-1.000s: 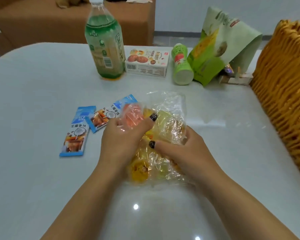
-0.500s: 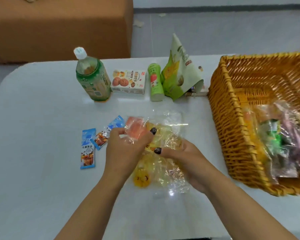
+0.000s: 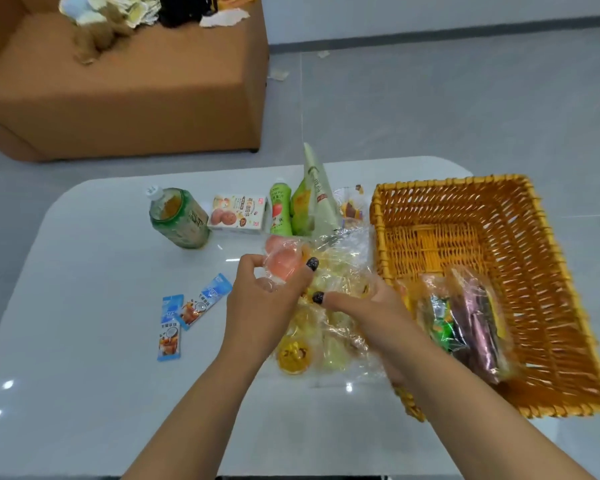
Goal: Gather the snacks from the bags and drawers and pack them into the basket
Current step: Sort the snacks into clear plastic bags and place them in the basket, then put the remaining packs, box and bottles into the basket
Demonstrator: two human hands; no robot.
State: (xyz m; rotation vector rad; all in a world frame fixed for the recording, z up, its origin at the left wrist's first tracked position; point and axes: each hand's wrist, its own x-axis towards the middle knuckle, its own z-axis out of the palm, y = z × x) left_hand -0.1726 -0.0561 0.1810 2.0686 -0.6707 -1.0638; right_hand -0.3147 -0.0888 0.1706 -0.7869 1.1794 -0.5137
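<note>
A clear plastic bag of jelly cups (image 3: 336,323) lies on the white table (image 3: 84,341), just left of the orange wicker basket (image 3: 520,258). My left hand (image 3: 260,303) grips the bag's upper left part, around a pink jelly cup (image 3: 283,259). My right hand (image 3: 368,313) holds the bag's right side, thumb on top. A yellow jelly cup (image 3: 293,355) shows through the bag's lower end. Inside the basket lies a clear bag of wrapped snacks (image 3: 465,320), green and purple.
Two blue sachets (image 3: 187,317) lie left of my hands. Along the table's far side stand a green tea bottle (image 3: 179,220), a biscuit box (image 3: 238,213), a small green bottle (image 3: 280,209) and a green pouch (image 3: 312,199). A brown sofa (image 3: 136,81) stands beyond.
The camera has tilted and pulled back, bringing the whole basket and sofa into view. Both hands keep their grip on the jelly bag, which has shifted slightly toward the basket.
</note>
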